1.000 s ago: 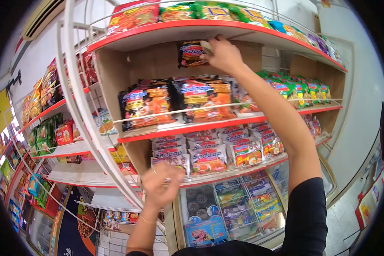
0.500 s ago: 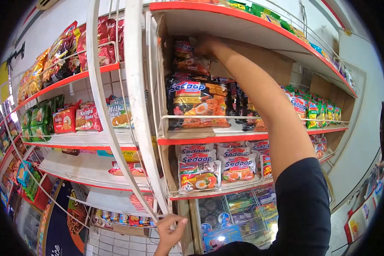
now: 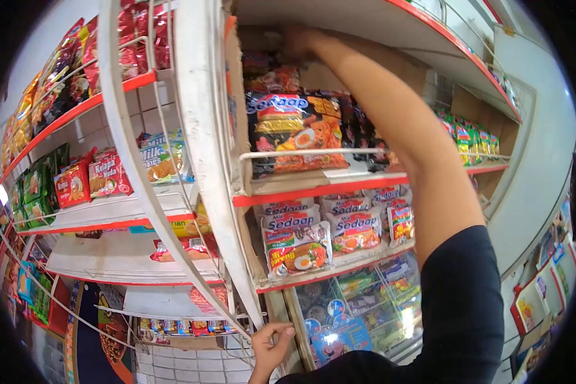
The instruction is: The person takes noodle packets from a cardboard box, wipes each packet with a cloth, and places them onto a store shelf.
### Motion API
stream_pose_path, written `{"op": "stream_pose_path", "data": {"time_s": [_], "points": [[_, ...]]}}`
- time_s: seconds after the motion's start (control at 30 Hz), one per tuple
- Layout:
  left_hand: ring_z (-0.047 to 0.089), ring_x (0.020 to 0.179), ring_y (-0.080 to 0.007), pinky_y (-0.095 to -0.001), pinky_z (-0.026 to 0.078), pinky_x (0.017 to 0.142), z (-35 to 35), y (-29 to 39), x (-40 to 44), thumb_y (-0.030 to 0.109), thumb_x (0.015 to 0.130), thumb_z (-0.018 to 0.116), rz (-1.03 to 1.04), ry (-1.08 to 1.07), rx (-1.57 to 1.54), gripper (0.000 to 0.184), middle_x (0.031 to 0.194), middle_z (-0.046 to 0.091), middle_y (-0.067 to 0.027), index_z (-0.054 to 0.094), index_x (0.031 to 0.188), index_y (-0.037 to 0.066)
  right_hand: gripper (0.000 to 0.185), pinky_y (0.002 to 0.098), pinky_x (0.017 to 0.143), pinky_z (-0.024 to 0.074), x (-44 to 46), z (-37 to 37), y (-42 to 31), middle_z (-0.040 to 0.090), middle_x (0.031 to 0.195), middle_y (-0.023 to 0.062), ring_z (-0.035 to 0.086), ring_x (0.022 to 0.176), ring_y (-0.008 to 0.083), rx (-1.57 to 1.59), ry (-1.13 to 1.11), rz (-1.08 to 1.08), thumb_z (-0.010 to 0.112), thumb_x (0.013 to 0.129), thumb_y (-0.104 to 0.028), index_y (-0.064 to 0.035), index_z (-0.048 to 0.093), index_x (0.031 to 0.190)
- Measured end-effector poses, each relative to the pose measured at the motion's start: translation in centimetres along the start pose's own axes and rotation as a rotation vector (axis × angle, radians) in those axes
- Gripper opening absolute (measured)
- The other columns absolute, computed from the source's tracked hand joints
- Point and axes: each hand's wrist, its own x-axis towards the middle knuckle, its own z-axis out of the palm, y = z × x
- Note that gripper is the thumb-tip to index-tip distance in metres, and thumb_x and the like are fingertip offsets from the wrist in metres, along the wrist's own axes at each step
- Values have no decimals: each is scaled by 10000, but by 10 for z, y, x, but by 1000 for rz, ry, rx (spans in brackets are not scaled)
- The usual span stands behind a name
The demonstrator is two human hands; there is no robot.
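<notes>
My right arm is raised across the upper shelf, and my right hand (image 3: 299, 43) is a dark blur at its back left corner, under the board above. Just below that hand lies a red-and-black noodle packet (image 3: 274, 80), on top of other packs. In front of it a large black-and-orange Sedaap noodle multipack (image 3: 297, 131) stands behind the wire rail (image 3: 313, 153). Low down, my left hand (image 3: 272, 349) is curled beside the foot of the white shelf post (image 3: 205, 128), thumb showing; whatever its fingers may hold is hidden.
White Mie Sedaap packs (image 3: 294, 240) fill the shelf below. Biscuit packets (image 3: 112, 173) stand on the left rack, behind a slanting white bar (image 3: 131, 147). Under the shelves is a glass-topped case (image 3: 371, 307). Green packets (image 3: 473, 137) line the far right.
The view has shifted, with the upper shelf now higher in the picture. My right hand is still at the shelf's back corner, slightly further left and more blurred. My left hand stays by the post.
</notes>
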Motion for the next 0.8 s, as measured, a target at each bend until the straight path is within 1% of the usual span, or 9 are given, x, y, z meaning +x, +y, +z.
{"op": "stream_pose_path", "data": {"time_s": [0.13, 0.17, 0.23, 0.33, 0.47, 0.53, 0.6, 0.73, 0.8], "points": [[585, 688, -167, -283, 463, 661, 11, 9, -3, 64, 821, 565, -213, -149, -423, 134, 747, 600, -100, 564, 908, -38, 399, 379, 781, 466, -73, -72, -18, 562, 1043, 217, 580, 916, 305, -241, -166, 53, 592, 709, -214, -93, 558, 1088], [570, 722, -210, -326, 461, 695, 16, 11, -3, 190, 852, 544, -230, -215, -561, 228, 768, 579, -119, 559, 927, -24, 399, 379, 781, 466, -92, -79, -16, 562, 1043, 217, 580, 916, 305, -240, -188, 71, 592, 709, -214, -93, 558, 1088], [551, 759, -225, -349, 450, 722, 31, 24, 4, 292, 863, 503, -181, -430, -778, 322, 801, 558, -125, 556, 942, -15, 374, 395, 705, 470, -134, -88, -9, 593, 951, 160, 586, 852, 301, -270, 92, -81, 609, 674, -197, -93, 560, 1030], [477, 892, -246, -390, 408, 805, 66, 73, 11, 601, 836, 320, -120, -850, -1256, 646, 903, 491, -128, 561, 960, 15, 306, 401, 692, 466, -211, -129, -27, 598, 896, 127, 582, 828, 301, -215, 162, -46, 590, 697, -186, -95, 560, 988], [413, 967, -246, -359, 351, 843, 122, 167, -13, 845, 630, 153, -279, -1111, -1599, 982, 905, 474, -118, 567, 956, 16, 222, 341, 628, 452, -313, -147, -26, 586, 829, 117, 579, 767, 293, 107, 498, -161, 612, 699, -125, -78, 565, 910], [420, 955, -290, -466, 362, 846, 149, 181, -5, 699, 796, 194, -167, -1612, -1514, 711, 1061, 443, -189, 560, 1061, 150, 233, 323, 613, 447, -367, -157, -27, 591, 796, 112, 592, 759, 278, 131, 355, -61, 627, 690, -122, -70, 572, 911], [360, 1018, -234, -289, 282, 868, 177, 212, -43, 824, 665, 173, -247, -1439, -1835, 960, 916, 494, -119, 551, 888, -30, 236, 335, 601, 441, -420, -161, -29, 593, 819, 95, 588, 742, 254, 149, 279, -37, 624, 692, -148, -83, 578, 914], [362, 1017, -233, -289, 283, 867, 207, 199, -80, 822, 667, 177, -480, -1438, -1904, 956, 916, 495, -119, 550, 887, -31, 351, 254, 669, 466, -544, -159, -9, 615, 832, 76, 600, 760, 187, 131, 73, 183, 671, 729, -117, -38, 569, 1056], [364, 1016, -233, -289, 284, 867, 226, 192, -83, 821, 669, 180, -565, -1458, -1925, 953, 915, 495, -118, 549, 886, -31, 302, 266, 584, 461, -609, -159, -3, 620, 768, 49, 584, 657, 167, 303, 123, 576, 677, 725, -131, -57, 590, 1005]]}}
